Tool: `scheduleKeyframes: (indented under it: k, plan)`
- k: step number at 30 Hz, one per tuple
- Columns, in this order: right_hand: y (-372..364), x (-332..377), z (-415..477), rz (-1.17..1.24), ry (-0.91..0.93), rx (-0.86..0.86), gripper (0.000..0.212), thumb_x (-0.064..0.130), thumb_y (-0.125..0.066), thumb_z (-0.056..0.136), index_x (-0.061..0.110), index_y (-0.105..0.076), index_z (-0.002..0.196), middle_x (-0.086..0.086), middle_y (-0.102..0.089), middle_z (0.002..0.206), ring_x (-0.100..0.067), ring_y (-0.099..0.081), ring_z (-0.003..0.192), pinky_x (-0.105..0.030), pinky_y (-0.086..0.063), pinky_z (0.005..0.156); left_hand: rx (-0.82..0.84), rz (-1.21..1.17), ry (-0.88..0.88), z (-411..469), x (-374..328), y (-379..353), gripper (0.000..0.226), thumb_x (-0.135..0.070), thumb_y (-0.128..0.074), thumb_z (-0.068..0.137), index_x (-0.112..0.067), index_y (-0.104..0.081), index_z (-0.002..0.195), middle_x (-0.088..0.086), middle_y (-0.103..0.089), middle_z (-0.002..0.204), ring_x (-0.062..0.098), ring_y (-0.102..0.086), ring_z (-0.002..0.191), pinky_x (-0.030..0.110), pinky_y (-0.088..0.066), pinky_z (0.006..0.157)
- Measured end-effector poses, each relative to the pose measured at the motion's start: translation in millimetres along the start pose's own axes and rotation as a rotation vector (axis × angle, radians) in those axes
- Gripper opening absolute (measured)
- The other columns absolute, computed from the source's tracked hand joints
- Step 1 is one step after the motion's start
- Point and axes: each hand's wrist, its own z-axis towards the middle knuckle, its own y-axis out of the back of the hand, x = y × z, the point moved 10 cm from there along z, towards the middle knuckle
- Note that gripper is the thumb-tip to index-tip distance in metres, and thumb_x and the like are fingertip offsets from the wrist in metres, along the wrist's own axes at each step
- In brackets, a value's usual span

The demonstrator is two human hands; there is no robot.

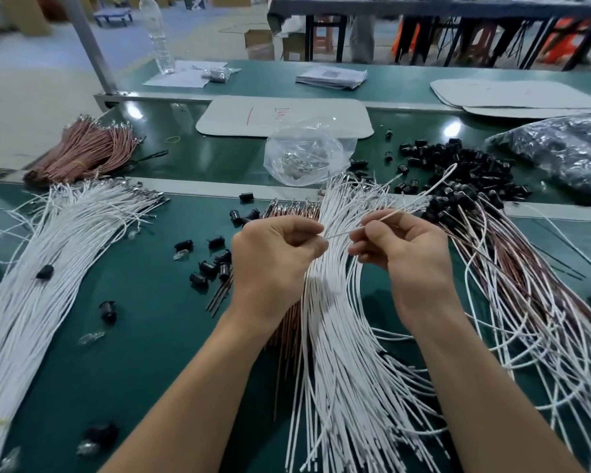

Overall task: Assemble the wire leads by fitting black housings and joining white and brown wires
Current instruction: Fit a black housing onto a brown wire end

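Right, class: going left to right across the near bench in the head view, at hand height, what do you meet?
white wire bundle → scattered black housings → left hand → right hand, both pinching one white wire → tangled brown-and-white leads.

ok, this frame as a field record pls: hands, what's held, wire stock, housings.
left hand: pinches end of a single thin white wire
right hand: pinches same wire further along; remainder arcs up-right
under hands: fanned bundle of white wires on green bench mat
left: second white wire bundle; pinkish-brown wire bundle behind it
housings: heap of small black plastic housings back right; loose ones near left hand
bag: clear plastic bag, back centre
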Motion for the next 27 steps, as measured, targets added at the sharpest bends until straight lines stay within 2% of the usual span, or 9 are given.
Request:
scheduleKeyframes:
  k: [5,9,11,13,15,17,20,23,27]
  plan:
    - [-4.5,-3.3,-2.6,0.005,0.015,-0.043,0.017,0.003,-0.060,0.101,0.008,-0.071,0.089,-0.009,-0.074,0.076,-0.019,-0.068,0.062,-0.024,-0.055,0.057,-0.055,-0.063,-0.016,10.8,-8.0,17.8,0.031,-0.014,-0.095,0.069,-0.038,-0.079,0.080,-0.015,-0.077,0.075,0.005,-0.076,0.071,0.017,-0.060,0.067]
    - [-5.9,-5.9,-4.1,0.066,-0.013,-0.051,0.017,0.004,-0.060,0.101,0.009,-0.069,0.088,-0.008,-0.074,0.074,-0.018,-0.067,0.059,-0.024,-0.055,0.056,-0.121,-0.147,0.059,16.7,-1.6,41.9,0.024,-0.012,-0.092,0.074,-0.032,-0.082,0.084,-0.007,-0.079,0.076,0.010,-0.077,0.072,0.019,-0.059,0.069]
    - [-0.3,-4.5,-3.0,0.088,-0.026,-0.070,0.018,0.004,-0.060,0.101,0.010,-0.069,0.086,-0.008,-0.074,0.074,-0.017,-0.067,0.058,-0.023,-0.054,0.055,-0.202,-0.093,0.087,22.7,0.7,68.8,0.016,-0.018,-0.090,0.078,-0.029,-0.081,0.084,-0.010,-0.078,0.075,0.007,-0.076,0.071,0.016,-0.058,0.068]
    - [2.8,-2.7,-2.7,0.072,-0.019,-0.078,0.017,0.004,-0.061,0.101,0.009,-0.069,0.087,-0.008,-0.074,0.074,-0.016,-0.067,0.058,-0.023,-0.055,0.056,-0.235,0.134,0.104,32.1,-1.3,97.2,0.015,-0.022,-0.086,0.082,-0.033,-0.080,0.090,-0.019,-0.076,0.074,-0.001,-0.073,0.070,0.009,-0.053,0.064]
    - [0.7,-1.9,-3.2,0.024,-0.002,-0.068,0.015,0.004,-0.062,0.101,0.007,-0.069,0.088,-0.008,-0.075,0.074,-0.017,-0.067,0.058,-0.023,-0.056,0.056,-0.122,0.490,0.146,42.1,1.7,110.0,0.032,-0.010,-0.079,0.084,-0.035,-0.078,0.104,-0.022,-0.074,0.078,-0.004,-0.071,0.077,0.009,-0.053,0.073]
    - [-4.0,-3.2,-3.9,-0.015,0.002,-0.052,0.014,0.004,-0.062,0.101,0.006,-0.070,0.089,-0.008,-0.075,0.075,-0.018,-0.067,0.058,-0.024,-0.056,0.055,0.124,0.737,0.234,43.1,17.6,107.0,0.047,0.001,-0.070,0.083,-0.038,-0.078,0.108,-0.025,-0.072,0.088,-0.001,-0.069,0.090,0.020,-0.053,0.092]
    - [-8.3,-4.7,-3.9,-0.050,0.001,-0.034,0.014,0.005,-0.063,0.100,0.007,-0.070,0.089,-0.009,-0.075,0.075,-0.019,-0.067,0.058,-0.025,-0.056,0.056,0.387,0.901,0.347,27.3,40.6,99.8,0.049,-0.003,-0.068,0.082,-0.050,-0.076,0.094,-0.031,-0.061,0.084,-0.004,-0.062,0.085,0.022,-0.050,0.082]
    - [-10.0,-5.2,-3.9,-0.067,0.005,-0.022,0.013,0.006,-0.063,0.100,0.008,-0.071,0.089,-0.010,-0.075,0.076,-0.020,-0.067,0.059,-0.025,-0.056,0.056,0.364,0.925,0.323,26.4,43.6,95.3,0.034,-0.016,-0.076,0.084,-0.049,-0.072,0.079,-0.031,-0.061,0.075,-0.006,-0.059,0.076,0.026,-0.052,0.079]
    - [-14.2,-6.4,-5.4,-0.083,0.006,0.000,0.015,0.004,-0.064,0.099,0.008,-0.071,0.086,-0.009,-0.074,0.073,-0.019,-0.065,0.056,-0.023,-0.053,0.053,0.328,0.890,0.298,33.9,49.0,87.6,0.019,-0.023,-0.080,0.085,-0.036,-0.072,0.075,-0.017,-0.071,0.082,0.007,-0.065,0.083,0.031,-0.055,0.081]
